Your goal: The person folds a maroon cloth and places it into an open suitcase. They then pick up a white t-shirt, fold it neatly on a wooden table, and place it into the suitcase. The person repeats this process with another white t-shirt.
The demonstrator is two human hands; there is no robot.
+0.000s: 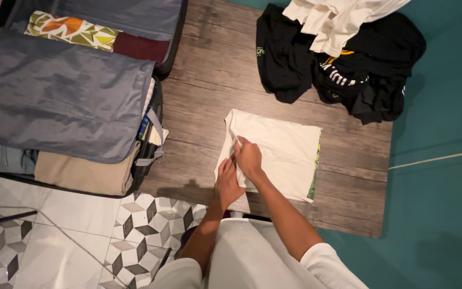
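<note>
The right hand [248, 159] has its fingers pinched together on a fold of the cream cloth [279, 152], near the cloth's left edge, and the grip looks clamped on the fabric. The left hand [226, 184] lies just beside and below it, fingers flat and together on the same edge, pressing it down rather than gripping; whether any fabric is caught under those fingers cannot be told. The cloth sits spread on the wooden desk [209, 75], already folded to a rough rectangle, with a green printed strip showing along the side away from the hands.

By my judgement the step in hand is folding this garment, at the stage of tucking its left edge inward. The next move calls for keeping the pressed edge flat while the pinched fold is carried across evenly.

Beyond the cloth, up and to the right, a heap of black and white clothes [343, 53] waits. To the left of the hands an open suitcase [60, 96] holds folded garments.
</note>
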